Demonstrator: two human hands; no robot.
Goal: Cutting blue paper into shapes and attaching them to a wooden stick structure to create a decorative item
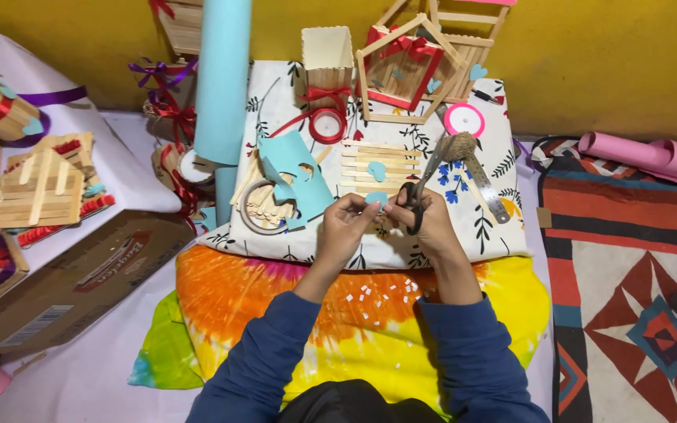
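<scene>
My left hand (346, 223) pinches a small light-blue paper piece (377, 198) between thumb and fingers. My right hand (430, 222) touches the same piece while holding black-handled scissors (421, 192), whose blades point up and to the right. Just beyond the hands lies a flat panel of wooden craft sticks (380, 168) with a blue paper heart (377, 170) on it. Left of that lie cut sheets of light-blue paper (295, 176) and a bundle of loose craft sticks (264, 205). Everything rests on a white floral cloth (495, 227).
A stick house frame with red ribbon (405, 70), a stick box (327, 59), red ribbon spool (327, 125), pink spool (464, 119), metal ruler (486, 188) and twine ball (462, 145) lie beyond. A blue paper roll (223, 78) stands left. Cardboard box (80, 278), stick crafts left; pink roll (652, 157) right.
</scene>
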